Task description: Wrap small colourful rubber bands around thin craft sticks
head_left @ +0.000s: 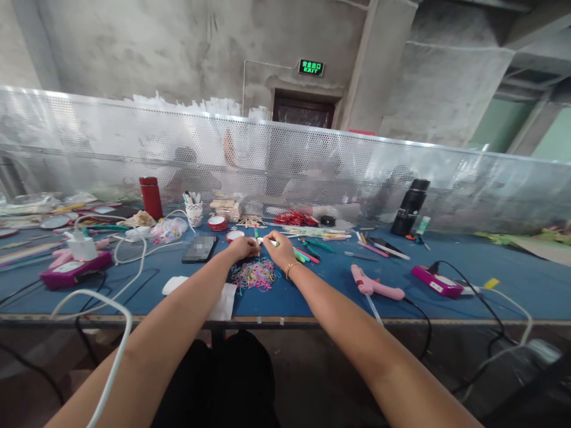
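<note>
My left hand (pixel 245 247) is closed on a thin upright stick (pixel 256 230) with red and green bands near its top. Beside it, my right hand (pixel 281 251) pinches a white marker pen (pixel 275 243) with a green end, its other end close to the stick. Just below both hands lies a loose heap of colourful rubber bands (pixel 255 274). Past the hands are a round red-rimmed piece (pixel 235 236) and scattered wooden sticks (pixel 252 222). Several coloured markers (pixel 306 255) rest right of my right hand. My fingertips are small and partly hidden.
A phone (pixel 199 248), a cup of pens (pixel 193 211) and a red flask (pixel 151 198) stand left. To the right are a pink glue gun (pixel 375 285), a purple power strip (pixel 437 282) and a black flask (pixel 410 208). White cables (pixel 129 309) cross the left edge. A perforated metal screen (pixel 285 160) backs the table.
</note>
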`<state>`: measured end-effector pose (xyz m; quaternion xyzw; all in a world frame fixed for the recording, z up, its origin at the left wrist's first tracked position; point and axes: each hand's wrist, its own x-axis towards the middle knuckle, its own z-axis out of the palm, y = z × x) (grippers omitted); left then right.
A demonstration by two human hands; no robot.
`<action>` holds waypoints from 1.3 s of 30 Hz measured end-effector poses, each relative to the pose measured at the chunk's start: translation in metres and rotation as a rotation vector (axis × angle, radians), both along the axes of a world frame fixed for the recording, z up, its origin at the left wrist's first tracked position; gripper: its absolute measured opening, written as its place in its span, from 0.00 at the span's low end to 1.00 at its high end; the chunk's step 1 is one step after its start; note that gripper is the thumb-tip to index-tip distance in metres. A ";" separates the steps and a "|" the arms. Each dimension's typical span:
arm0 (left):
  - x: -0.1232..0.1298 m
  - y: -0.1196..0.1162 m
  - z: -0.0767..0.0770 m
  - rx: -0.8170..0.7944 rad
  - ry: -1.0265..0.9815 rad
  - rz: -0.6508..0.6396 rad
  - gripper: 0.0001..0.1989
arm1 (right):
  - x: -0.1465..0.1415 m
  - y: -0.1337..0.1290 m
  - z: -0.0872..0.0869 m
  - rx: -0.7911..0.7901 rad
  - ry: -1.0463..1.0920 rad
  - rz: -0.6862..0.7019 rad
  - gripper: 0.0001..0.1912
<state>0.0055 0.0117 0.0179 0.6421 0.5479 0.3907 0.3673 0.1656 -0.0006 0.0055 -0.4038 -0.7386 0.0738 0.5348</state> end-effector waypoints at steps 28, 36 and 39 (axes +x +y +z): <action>-0.002 0.006 -0.006 0.028 -0.016 -0.008 0.11 | -0.001 0.002 -0.001 -0.014 0.000 -0.013 0.08; -0.001 0.002 -0.002 0.038 0.005 -0.016 0.12 | 0.001 0.003 -0.001 -0.009 0.004 -0.023 0.09; 0.000 0.002 -0.002 0.013 -0.016 -0.007 0.10 | 0.000 0.003 -0.002 -0.006 0.009 -0.013 0.09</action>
